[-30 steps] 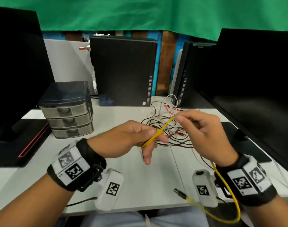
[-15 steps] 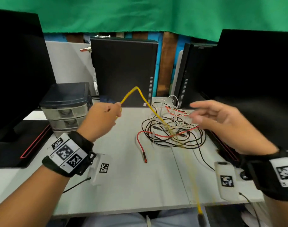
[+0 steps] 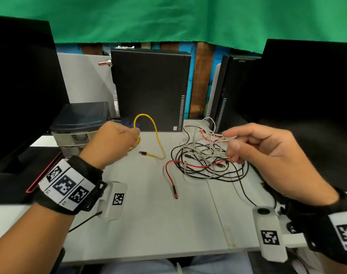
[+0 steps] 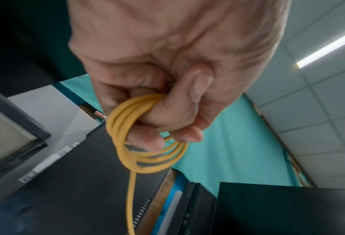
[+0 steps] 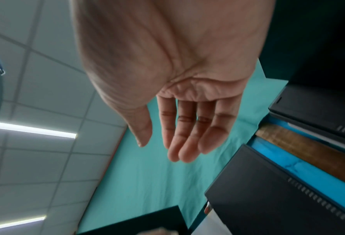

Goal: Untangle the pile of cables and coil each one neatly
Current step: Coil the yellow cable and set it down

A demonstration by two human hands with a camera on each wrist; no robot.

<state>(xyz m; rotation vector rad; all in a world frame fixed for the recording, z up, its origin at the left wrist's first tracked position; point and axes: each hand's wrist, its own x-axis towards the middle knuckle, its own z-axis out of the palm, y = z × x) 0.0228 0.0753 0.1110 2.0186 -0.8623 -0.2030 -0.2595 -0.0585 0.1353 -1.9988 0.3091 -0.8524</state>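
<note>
My left hand (image 3: 117, 139) grips a yellow cable (image 3: 157, 135). Its small loops (image 4: 143, 143) are wound round my curled fingers (image 4: 145, 139) in the left wrist view. The free length arches up and drops to the desk, ending in a plug (image 3: 143, 153). A tangle of black, white and red cables (image 3: 206, 159) lies right of centre. One red cable end (image 3: 173, 188) trails toward me. My right hand (image 3: 253, 147) hovers over the tangle's right side, fingers (image 5: 185, 135) straight and empty.
A small drawer unit (image 3: 77, 127) stands by my left hand. Black computer cases (image 3: 149, 89) and monitors (image 3: 310, 95) ring the white desk (image 3: 158, 224). A black pad with a red edge (image 3: 16, 175) lies at the left.
The right hand let go of the yellow cable. The left hand carried it left and up out of the pile; its tail now lies on the desk.
</note>
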